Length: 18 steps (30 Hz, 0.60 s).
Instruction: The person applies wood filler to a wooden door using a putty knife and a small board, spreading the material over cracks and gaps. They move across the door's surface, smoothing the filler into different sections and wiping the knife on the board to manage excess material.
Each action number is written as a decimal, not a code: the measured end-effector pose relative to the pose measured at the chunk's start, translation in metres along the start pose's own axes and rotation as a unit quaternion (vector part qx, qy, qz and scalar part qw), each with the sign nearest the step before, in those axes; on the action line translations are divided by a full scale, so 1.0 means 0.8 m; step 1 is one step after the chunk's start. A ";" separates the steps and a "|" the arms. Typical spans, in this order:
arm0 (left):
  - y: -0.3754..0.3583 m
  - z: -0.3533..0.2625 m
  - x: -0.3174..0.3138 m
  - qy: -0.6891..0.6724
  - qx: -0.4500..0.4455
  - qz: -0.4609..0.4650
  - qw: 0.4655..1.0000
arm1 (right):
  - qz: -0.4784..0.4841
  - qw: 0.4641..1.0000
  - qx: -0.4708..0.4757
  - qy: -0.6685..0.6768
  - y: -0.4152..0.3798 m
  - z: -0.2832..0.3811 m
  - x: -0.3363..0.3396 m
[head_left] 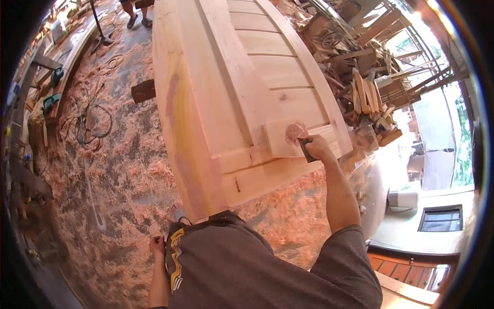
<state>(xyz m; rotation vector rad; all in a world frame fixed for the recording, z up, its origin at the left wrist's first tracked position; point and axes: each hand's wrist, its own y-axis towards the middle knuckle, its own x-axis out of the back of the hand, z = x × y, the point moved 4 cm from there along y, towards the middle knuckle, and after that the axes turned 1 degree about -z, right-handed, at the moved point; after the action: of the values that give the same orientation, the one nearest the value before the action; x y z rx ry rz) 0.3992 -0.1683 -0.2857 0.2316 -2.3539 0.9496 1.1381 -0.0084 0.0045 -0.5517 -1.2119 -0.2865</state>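
Observation:
My right hand (319,148) is closed around a dark, flat putty knife (307,150). Its blade meets a mound of pinkish putty (294,132) on a small, pale wooden board (278,144). That board lies across the near end of a large panelled wooden door (206,98), which stretches away in front of me. Pink-purple and yellow smears run along the door's left side. My left hand (158,245) hangs low beside my body, fingers curled, with nothing visible in it.
Pink wood shavings (118,190) cover the floor, where a coiled cable (93,123) lies to the left. A wooden support (143,91) juts out from under the door. Stacked wood offcuts (366,92) crowd the right side. Another person's feet (139,21) show at the far left.

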 end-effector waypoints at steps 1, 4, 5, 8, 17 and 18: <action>0.001 0.003 0.000 -0.013 -0.001 -0.009 1.000 | -0.011 1.000 0.008 -0.002 0.001 0.001 -0.003; 0.021 0.043 -0.014 -0.098 0.002 0.017 0.995 | 0.047 0.998 -0.048 0.002 -0.016 0.035 0.008; 0.022 0.042 -0.014 -0.101 0.006 0.020 0.995 | 0.058 0.996 -0.060 0.011 -0.019 0.041 0.006; 0.023 0.049 -0.017 -0.180 0.045 0.018 0.982 | 0.078 0.994 -0.065 0.030 -0.021 0.044 0.000; 0.117 0.028 0.163 -0.037 0.009 0.014 0.999 | 0.040 0.819 -0.127 0.558 -0.174 0.080 -0.043; 0.125 0.012 0.187 -0.011 0.038 0.020 0.999 | 0.003 0.752 -0.133 0.646 -0.202 0.094 -0.068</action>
<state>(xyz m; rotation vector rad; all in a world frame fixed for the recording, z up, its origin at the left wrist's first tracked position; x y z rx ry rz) 0.2368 -0.0934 -0.2630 0.2278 -2.3526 1.0621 0.9801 -0.1068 0.0121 -0.4355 0.2047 -0.6928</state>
